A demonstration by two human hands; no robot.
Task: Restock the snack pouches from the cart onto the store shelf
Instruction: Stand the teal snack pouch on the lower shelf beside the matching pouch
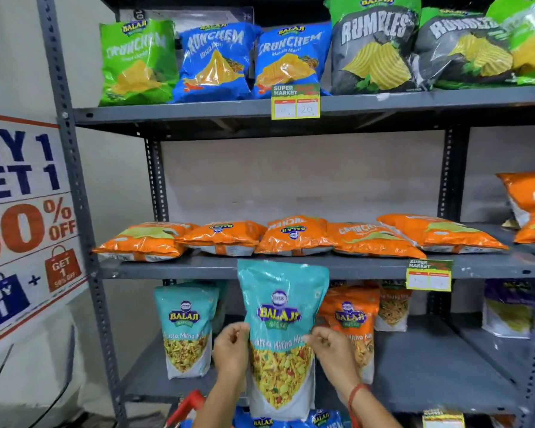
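Note:
I hold a teal Balaji Khatta Mitha Mix pouch [281, 329] upright in front of the lower shelf [430, 378]. My left hand [231, 350] pinches its left edge and my right hand [334, 353] pinches its right edge. A matching teal pouch [186, 329] stands on that shelf to the left. An orange Balaji pouch [349, 316] stands just behind my right hand. At the bottom edge, a red cart handle [187, 406] and blue Balaji packets [322, 418] show.
Orange Crunchem bags [294, 234] lie flat on the middle shelf. Green, blue and black chip bags [371, 47] fill the top shelf. More pouches [507, 310] stand at the lower shelf's back right. A grey slotted upright [78, 193] and a sale poster [22, 217] are at left.

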